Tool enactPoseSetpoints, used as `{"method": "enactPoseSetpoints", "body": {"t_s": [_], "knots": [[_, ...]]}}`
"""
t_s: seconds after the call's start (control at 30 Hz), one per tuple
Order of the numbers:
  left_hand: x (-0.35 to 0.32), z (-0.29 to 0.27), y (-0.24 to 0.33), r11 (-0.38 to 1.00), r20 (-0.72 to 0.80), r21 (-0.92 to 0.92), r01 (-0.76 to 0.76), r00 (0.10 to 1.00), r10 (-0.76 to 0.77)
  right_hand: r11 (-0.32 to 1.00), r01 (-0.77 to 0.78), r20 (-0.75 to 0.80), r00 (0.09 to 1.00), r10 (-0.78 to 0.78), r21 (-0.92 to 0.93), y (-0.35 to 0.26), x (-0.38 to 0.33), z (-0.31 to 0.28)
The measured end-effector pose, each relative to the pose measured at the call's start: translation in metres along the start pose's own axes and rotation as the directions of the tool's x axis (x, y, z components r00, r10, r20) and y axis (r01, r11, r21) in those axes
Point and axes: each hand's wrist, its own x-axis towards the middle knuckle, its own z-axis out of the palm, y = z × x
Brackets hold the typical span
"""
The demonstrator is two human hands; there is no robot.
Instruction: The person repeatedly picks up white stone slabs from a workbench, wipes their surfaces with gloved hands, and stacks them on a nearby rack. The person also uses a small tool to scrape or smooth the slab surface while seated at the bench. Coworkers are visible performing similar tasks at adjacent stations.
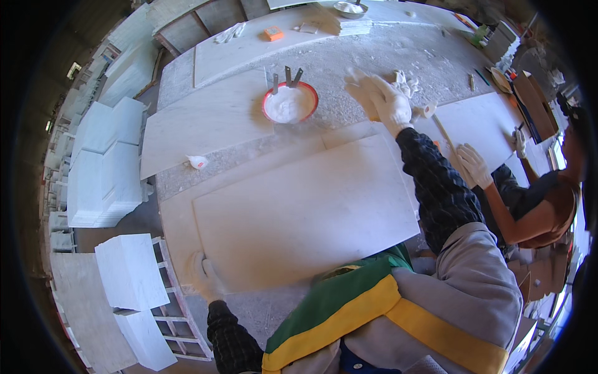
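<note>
Marble slab (299,212) flat on dusty worktable (386,56), near edge. Left hand (204,277), gloved, gripping slab's near-left corner. Right hand (381,100), gloved, fingers spread open past slab's far-right corner, beside red bowl (289,103) of white paste.

left hand (204,277): blurred, fingers indistinct at slab (299,212) corner | tabletop (398,50) far-end items: too small to identify | co-worker: cut off at right edge

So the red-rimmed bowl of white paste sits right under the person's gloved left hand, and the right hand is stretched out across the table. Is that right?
Not quite. In the head view the left hand grips the near corner of the marble slab, far from the red-rimmed bowl. The right hand is indeed stretched out across the table.
</note>
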Motion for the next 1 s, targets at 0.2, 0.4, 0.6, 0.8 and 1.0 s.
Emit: {"method": "enactPoseSetpoints", "body": {"t_s": [0.2, 0.4, 0.6, 0.8, 1.0], "knots": [[-0.001, 0.002, -0.012, 0.999, 0.012, -0.024, -0.023, 1.0, 0.023, 0.586, -0.444, 0.237, 0.887, 0.397, 0.678, -0.026, -0.119, -0.074], [-0.001, -0.002, -0.003, 0.998, 0.026, -0.058, 0.03, 0.999, -0.028, 0.899, -0.216, 0.233, 0.918, 0.32, -0.382, -0.031, -0.234, -0.114], [0.001, -0.002, 0.0, 0.995, -0.002, -0.096, 0.001, 1.0, -0.001, 0.866, 0.231, 0.265, 0.957, -0.119, -0.445, -0.029, -0.23, -0.1], [0.004, 0.0, 0.0, 0.995, -0.009, -0.104, 0.007, 1.0, -0.008, 0.95, 0.15, 0.3, 0.952, -0.063, -0.275, -0.018, -0.244, -0.083], [0.002, 0.002, 0.001, 0.993, -0.045, -0.117, -0.012, 0.999, 0.007, 0.763, 0.334, 0.379, 0.917, -0.126, -0.553, -0.057, -0.278, -0.078]]}}
